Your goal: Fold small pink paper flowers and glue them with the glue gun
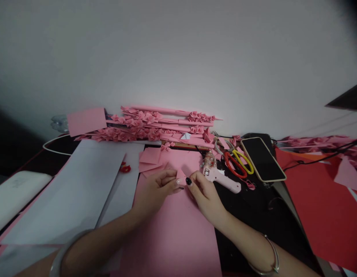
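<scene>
A small folded piece of pink paper is pinched between my two hands over a large pink sheet. My left hand grips its left side between thumb and fingers. On the right edge, my right hand presses with the thumb, the other fingers curled behind. Part of the paper is covered by my fingertips. Just left of it lie several pink paper squares. A pale pink glue gun rests right of my right hand.
Scissors with red and yellow handles and a phone lie at the right, beside red sheets. White paper covers the left. Pink paper flower stems line the wall. A white power bank-like block sits far left.
</scene>
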Demonstrator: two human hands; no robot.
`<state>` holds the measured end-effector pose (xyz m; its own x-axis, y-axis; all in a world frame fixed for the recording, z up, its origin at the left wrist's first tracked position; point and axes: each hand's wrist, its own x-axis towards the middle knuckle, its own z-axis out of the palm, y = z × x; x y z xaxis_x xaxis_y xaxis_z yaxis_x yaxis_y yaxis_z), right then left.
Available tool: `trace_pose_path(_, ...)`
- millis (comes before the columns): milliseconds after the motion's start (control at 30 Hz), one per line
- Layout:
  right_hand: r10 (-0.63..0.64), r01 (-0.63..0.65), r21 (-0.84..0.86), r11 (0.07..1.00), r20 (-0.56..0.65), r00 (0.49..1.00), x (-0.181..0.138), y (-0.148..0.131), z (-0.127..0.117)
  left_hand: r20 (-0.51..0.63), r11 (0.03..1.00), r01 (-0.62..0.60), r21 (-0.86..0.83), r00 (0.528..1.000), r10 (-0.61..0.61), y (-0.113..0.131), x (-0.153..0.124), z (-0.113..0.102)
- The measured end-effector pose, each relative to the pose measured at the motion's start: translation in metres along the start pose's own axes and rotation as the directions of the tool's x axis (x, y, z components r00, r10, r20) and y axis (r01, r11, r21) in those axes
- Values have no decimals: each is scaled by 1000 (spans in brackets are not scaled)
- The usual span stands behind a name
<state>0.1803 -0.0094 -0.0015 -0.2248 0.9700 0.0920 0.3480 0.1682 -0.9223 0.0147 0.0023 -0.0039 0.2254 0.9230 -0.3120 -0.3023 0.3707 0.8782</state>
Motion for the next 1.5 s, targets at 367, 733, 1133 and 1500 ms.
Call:
trace_pose_path(367,-27,23,42,999,110,994,-1,5,-2,-95,991,130,-36,987,-133,3,2,0)
trace_pose_path(733,-25,14,48,999,223,975,0,-4,-5,-54,996,16,88,998,-11,5,5,-4)
trace_pose_path(1133,106,-112,176,978,40,994,2,4,-2,240,927,-176,331,966,98,-9,-3,-2)
trace_pose_path(1500,145,-156,433,888,58,988,1,3,0,221,907,-127,402,975,39,0,1,-5)
